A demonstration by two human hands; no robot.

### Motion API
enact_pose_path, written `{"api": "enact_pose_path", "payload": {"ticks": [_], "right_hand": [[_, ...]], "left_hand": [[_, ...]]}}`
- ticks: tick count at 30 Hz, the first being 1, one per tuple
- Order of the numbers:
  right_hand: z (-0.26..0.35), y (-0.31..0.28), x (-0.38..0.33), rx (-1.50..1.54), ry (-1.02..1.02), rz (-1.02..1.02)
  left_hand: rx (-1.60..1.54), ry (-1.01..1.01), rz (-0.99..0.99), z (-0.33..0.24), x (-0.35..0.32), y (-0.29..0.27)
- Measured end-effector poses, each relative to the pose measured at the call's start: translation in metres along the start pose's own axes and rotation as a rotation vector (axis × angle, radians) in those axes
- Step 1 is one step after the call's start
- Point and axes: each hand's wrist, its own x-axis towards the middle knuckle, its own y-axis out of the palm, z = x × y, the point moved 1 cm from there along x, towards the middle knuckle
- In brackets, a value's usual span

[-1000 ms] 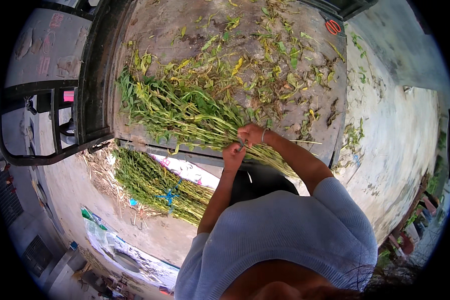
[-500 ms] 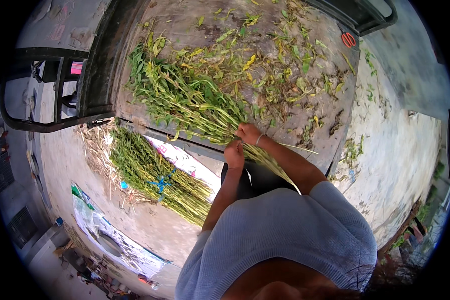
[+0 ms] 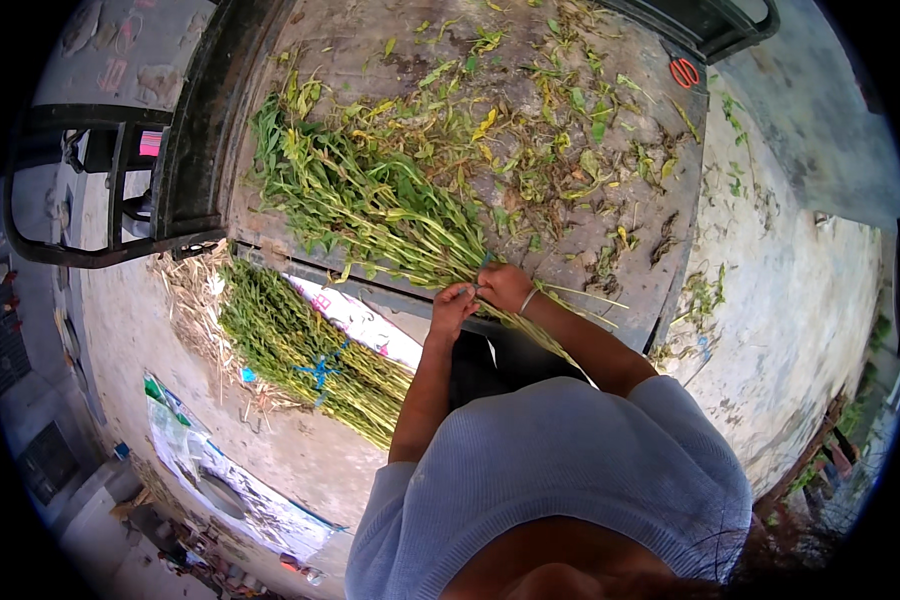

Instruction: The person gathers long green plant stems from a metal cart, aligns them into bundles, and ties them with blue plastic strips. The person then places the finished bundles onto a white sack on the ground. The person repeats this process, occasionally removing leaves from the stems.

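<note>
A long bundle of leafy green stalks (image 3: 400, 210) lies across the near edge of the worn flatbed, its leafy tops to the far left and its bare stems toward me. My left hand (image 3: 454, 308) is closed in a pinch beside the stems. Right against it, my right hand (image 3: 505, 287) is also closed, resting on the bundle, a pale band around its wrist. A thin bluish string (image 3: 486, 260) shows at the stems by my right fingers; its ends are hidden in both hands' grip.
Loose leaves (image 3: 560, 130) litter the flatbed. Orange-handled scissors (image 3: 683, 72) lie at its far right corner. Below left, another bundle (image 3: 310, 350), bound with blue string, lies on the ground near a white printed sack (image 3: 355, 320). A black metal rail (image 3: 90, 255) stands at the left.
My two hands have come together at the stems; the left has shifted slightly left and the right a little lower. The bundle stays in place, and the bluish string now shows.
</note>
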Motion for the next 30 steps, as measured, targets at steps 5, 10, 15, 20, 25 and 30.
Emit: {"api": "enact_pose_path", "payload": {"ticks": [5, 10, 15, 20, 25, 30], "right_hand": [[0.017, -0.017, 0.017, -0.328, -0.034, 0.264], [0.004, -0.025, 0.043, -0.514, -0.029, 0.386], [-0.031, -0.028, 0.036, -0.599, 0.141, 0.415], [-0.033, -0.026, 0.047, -0.532, 0.219, 0.498], [-0.071, -0.023, 0.021, -0.008, 0.463, 0.330], [-0.023, -0.007, 0.017, 0.014, 0.547, 0.436]], "left_hand": [[0.254, 0.181, -0.034, 0.000, 0.000, -0.002], [1.008, 0.734, -0.248, -0.019, 0.008, 0.007], [1.002, 0.715, -0.364, 0.013, 0.004, -0.022], [0.558, 0.218, -0.266, 0.010, 0.014, -0.031], [-0.049, -0.139, -0.230, 0.020, -0.005, -0.044], [-0.516, -0.020, -0.040, 0.022, 0.021, -0.044]]}}
